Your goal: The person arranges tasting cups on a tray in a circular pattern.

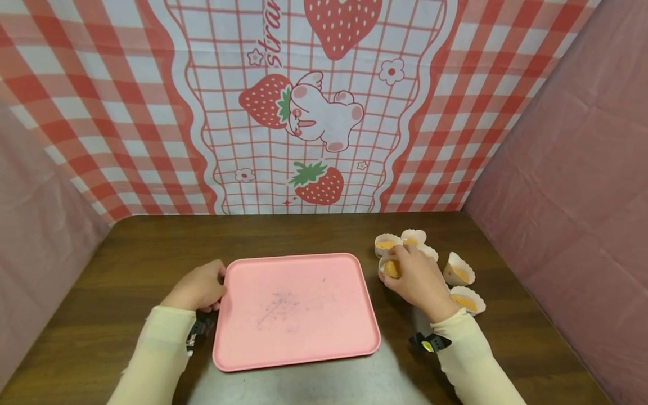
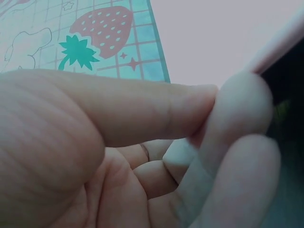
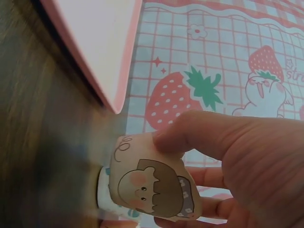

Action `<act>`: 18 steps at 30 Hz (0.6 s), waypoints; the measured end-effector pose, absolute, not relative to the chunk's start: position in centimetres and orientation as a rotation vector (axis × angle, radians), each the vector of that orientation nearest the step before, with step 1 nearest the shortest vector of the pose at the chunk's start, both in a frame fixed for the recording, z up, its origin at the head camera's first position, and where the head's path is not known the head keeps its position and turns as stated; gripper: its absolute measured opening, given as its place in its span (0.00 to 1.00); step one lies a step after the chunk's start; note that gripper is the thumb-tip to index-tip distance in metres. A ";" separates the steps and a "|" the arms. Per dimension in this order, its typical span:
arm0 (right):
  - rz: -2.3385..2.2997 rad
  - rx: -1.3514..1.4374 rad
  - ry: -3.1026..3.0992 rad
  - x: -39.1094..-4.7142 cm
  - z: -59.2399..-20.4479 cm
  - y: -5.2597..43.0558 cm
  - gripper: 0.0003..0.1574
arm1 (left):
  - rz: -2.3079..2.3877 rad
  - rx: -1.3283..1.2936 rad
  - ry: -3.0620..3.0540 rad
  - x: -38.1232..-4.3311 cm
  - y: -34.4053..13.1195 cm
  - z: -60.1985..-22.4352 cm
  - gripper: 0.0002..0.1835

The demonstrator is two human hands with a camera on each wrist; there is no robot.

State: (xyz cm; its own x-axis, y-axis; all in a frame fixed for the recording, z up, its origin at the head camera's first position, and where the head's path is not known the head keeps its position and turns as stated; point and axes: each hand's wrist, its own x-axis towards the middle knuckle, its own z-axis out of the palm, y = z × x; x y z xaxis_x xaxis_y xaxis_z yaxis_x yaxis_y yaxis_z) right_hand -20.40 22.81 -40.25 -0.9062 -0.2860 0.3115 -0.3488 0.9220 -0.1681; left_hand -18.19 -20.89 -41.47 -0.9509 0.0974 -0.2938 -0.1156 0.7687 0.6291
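A pink rectangular tray (image 1: pixel 298 312) lies flat on the table, dark smudges marking its surface. At its left edge, my left hand (image 1: pixel 197 287) pinches the rim between thumb and fingers; the thumb tip shows close up in the left wrist view. My right hand (image 1: pixel 419 279), right of the tray, grips a paper-cup cupcake (image 1: pixel 391 268) with yellow cake inside. A cartoon face decorates that cup's side in the right wrist view, where my thumb (image 3: pixel 190 135) presses on its wall and the other fingers are partly hidden behind it.
Several more cupcakes in pale paper cups stand around my right hand, among them one cupcake behind it (image 1: pixel 387 244) and one to its right (image 1: pixel 467 300). The dark wooden table (image 1: pixel 167 242) meets a strawberry-print cloth (image 1: pixel 314 112) at the back. Pink cloth hangs on both sides.
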 end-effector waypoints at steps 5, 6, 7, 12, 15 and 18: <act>0.361 0.476 -2.756 -20.2 -39.8 22.5 0.26 | 0.959 -0.028 2.657 -18.2 -20.9 -41.4 0.15; 0.369 0.474 -2.749 -20.2 -39.7 22.4 0.26 | 0.957 -0.032 2.654 -18.2 -21.0 -41.5 0.16; 0.377 0.472 -2.745 -20.2 -39.7 22.3 0.27 | 0.955 -0.036 2.652 -18.2 -21.0 -41.5 0.16; 0.398 0.465 -2.730 -20.1 -39.6 22.1 0.29 | 0.944 -0.048 2.645 -18.1 -21.0 -41.4 0.19; 0.399 0.457 -2.719 -20.1 -39.5 22.1 0.30 | 0.944 -0.048 2.643 -18.2 -21.0 -41.3 0.19; 0.392 0.451 -2.711 -20.2 -39.5 22.1 0.31 | 0.943 -0.044 2.646 -18.2 -21.0 -41.3 0.20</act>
State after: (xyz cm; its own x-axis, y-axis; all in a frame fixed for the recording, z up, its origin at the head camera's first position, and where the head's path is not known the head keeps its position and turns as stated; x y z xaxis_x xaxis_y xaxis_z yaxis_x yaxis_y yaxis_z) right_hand -20.17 22.09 -39.54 -0.8829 -0.2564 0.3934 -0.3573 0.9104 -0.2087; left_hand -18.23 -21.00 -41.34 -0.9447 0.0811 -0.3178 -0.1382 0.7803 0.6099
